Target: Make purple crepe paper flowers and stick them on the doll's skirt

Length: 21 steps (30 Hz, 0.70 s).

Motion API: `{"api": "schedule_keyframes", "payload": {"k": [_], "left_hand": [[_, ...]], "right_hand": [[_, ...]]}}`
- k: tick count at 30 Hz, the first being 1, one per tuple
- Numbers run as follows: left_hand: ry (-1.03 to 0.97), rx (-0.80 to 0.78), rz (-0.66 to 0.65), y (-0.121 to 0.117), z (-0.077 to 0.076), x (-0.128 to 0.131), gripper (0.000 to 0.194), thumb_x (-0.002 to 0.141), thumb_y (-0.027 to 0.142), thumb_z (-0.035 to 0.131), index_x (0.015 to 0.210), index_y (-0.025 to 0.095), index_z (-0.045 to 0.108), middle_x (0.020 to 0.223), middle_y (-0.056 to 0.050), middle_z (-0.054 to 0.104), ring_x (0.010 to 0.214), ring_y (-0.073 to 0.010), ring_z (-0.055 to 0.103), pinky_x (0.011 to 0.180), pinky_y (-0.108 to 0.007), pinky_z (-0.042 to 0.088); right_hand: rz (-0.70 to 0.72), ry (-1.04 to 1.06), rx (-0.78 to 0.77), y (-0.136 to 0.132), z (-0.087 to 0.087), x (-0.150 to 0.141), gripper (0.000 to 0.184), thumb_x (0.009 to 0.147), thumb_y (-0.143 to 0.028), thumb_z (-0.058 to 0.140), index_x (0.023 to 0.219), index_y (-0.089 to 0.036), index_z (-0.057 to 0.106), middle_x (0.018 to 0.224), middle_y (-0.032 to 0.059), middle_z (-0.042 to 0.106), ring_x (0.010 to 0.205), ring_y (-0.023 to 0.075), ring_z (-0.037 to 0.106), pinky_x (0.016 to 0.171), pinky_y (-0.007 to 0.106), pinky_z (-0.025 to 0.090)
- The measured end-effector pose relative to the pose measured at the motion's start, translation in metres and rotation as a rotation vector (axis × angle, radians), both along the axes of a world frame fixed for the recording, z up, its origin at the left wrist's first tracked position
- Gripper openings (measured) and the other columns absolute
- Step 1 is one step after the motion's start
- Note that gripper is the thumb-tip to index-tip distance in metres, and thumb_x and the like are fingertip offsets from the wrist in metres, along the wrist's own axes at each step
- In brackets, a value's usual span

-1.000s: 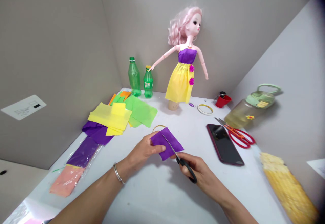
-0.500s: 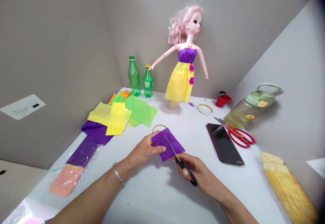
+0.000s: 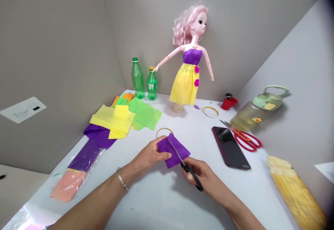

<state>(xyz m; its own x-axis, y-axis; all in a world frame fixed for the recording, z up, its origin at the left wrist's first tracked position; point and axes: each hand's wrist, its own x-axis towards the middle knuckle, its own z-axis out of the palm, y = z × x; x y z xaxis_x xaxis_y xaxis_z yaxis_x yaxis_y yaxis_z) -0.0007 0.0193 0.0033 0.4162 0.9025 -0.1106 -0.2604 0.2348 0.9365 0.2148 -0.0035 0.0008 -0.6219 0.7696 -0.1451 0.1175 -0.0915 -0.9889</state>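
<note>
The left hand [image 3: 149, 155] is pinching purple rectangular fabric [image 3: 179, 147], likely light, limp, best held edgewise; the right hand [image 3: 200, 171] is gripping black-handled metal scissors [image 3: 192, 173].

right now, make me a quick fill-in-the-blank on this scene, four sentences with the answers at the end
1. The left hand holds a ____ fabric piece.
2. The right hand grips scissors by their ____ handles.
3. The doll wears a purple top and a ____ skirt with two flowers on it.
4. A silver-coloured bangle circles the person's ____ wrist.

Missing words: purple; black; yellow; left.
</note>
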Motion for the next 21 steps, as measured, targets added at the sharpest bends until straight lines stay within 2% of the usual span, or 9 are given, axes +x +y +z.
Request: {"api": "schedule_keyframes", "payload": {"k": [6,10,21], "left_hand": [[0.02,0.017,-0.036,-0.0002,-0.0011,0.0001,0.048,0.071,0.028,0.079,0.114,0.016,0.061,0.1,-0.007,0.067,0.089,-0.02,0.061,0.082,-0.03,0.044],[0.021,0.003,-0.05,-0.0006,-0.0011,-0.0001,0.044,0.07,0.029,0.08,0.108,0.017,0.062,0.097,-0.006,0.068,0.088,-0.02,0.062,0.08,-0.029,0.044],[0.017,0.014,-0.055,-0.0005,-0.0022,-0.0002,0.045,0.072,0.028,0.078,0.111,0.017,0.06,0.101,-0.007,0.068,0.093,-0.0216,0.062,0.084,-0.032,0.045]], "right_hand": [[-0.019,-0.019,0.008,0.0012,-0.0031,0.0006,0.049,0.079,-0.062,0.063,0.093,-0.015,0.06,0.069,-0.0038,0.04,0.062,0.0115,0.029,0.056,0.024,0.025],[-0.029,-0.014,0.012,0.0016,-0.0034,0.0009,0.05,0.078,-0.063,0.064,0.089,-0.015,0.061,0.07,-0.0039,0.04,0.063,0.0111,0.03,0.056,0.024,0.025],[-0.09,-0.059,-0.026,0.0,0.0029,-0.0014,0.051,0.073,-0.066,0.066,0.074,-0.017,0.054,0.064,-0.0063,0.028,0.059,0.0101,0.023,0.052,0.024,0.019]]}}
